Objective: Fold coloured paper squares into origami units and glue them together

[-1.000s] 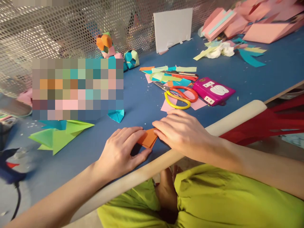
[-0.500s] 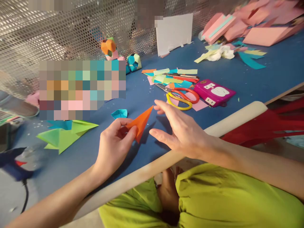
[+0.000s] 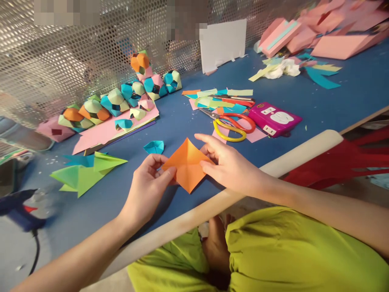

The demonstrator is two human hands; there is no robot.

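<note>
Left hand (image 3: 148,183): fingers curled, thumb on top; clamped on orange paper (image 3: 189,167) at one corner;
Right hand (image 3: 231,168): forefinger stretched out; thumb pinching the opposite corner;
Orange paper: spread between both thumbs.

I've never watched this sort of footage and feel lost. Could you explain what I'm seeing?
There is no machine here, just a person's bare hands. One camera, worn on the head, looks forward and down at them. The left hand and right hand hold a creased square of orange paper by opposite corners, over a blue table. Just beyond lies a small blue folded piece. Farther right are scissors among paper scraps; to the left, green folded paper and a glue gun. Colourful paper balls line the mesh screen.
</note>
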